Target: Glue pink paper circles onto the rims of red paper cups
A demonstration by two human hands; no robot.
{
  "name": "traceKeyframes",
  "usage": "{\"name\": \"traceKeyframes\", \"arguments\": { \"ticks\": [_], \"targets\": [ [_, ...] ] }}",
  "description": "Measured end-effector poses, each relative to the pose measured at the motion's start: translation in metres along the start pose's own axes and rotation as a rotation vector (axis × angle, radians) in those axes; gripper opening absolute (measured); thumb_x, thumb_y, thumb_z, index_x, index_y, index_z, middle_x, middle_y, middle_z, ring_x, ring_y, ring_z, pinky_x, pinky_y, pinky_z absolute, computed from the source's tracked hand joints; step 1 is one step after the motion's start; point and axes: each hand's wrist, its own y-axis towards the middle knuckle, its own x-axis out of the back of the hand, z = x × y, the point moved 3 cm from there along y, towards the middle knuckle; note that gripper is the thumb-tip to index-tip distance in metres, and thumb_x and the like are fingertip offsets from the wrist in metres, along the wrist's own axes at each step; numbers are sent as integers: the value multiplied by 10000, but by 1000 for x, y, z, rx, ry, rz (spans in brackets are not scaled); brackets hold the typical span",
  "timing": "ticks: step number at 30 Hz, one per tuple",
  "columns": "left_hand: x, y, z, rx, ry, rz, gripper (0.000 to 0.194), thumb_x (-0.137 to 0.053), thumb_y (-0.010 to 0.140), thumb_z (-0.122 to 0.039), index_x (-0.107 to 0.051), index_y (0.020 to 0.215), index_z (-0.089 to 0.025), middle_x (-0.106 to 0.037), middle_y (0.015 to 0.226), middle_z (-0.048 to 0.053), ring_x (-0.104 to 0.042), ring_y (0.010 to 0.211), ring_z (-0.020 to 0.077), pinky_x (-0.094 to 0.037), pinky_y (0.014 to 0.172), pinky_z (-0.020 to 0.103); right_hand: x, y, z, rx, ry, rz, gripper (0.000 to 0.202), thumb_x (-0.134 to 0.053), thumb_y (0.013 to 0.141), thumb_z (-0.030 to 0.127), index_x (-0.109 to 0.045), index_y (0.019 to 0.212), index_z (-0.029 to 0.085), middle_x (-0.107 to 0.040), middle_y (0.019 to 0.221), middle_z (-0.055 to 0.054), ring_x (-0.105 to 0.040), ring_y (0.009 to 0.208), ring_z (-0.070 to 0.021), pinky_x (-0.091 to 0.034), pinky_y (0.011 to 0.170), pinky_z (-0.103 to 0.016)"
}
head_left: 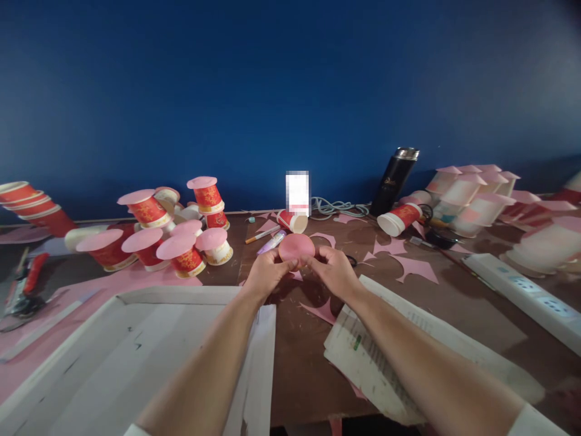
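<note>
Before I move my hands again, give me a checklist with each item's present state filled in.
1. Pink disc held at both sides, by left hand and right hand: ok.
2. Red cup just beyond the disc standing upright: not ok, it lies on its side.
3. Tabletop around the hands free of pink scraps: not ok, several lie about.
4. Glue on the disc's underside: cannot tell, hidden.
5. Printed paper clear of the right forearm: not ok, it lies beneath.

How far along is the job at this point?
Apparently done: the left-side group of paper cups topped with pink discs. In hand: another pink disc, held between the left hand and right hand; anything beneath it is hidden. Probably left: the nested red cups at far left, with no discs visible on them.
</note>
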Motion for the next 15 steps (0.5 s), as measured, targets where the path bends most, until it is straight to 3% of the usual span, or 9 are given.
{"name": "traceKeyframes", "arguments": {
  "ticks": [15],
  "targets": [
    [-3, -8, -13, 0, 30, -4, 365, -790, 580, -396, -704, 830, -143, -657, 638, 20, -581, 550, 132, -466, 533, 236, -3, 0, -5, 0, 41, 7, 300, -611, 778, 445, -677, 785, 153, -628, 673, -2, -517, 613, -135, -384, 556, -228]
  ]
}}
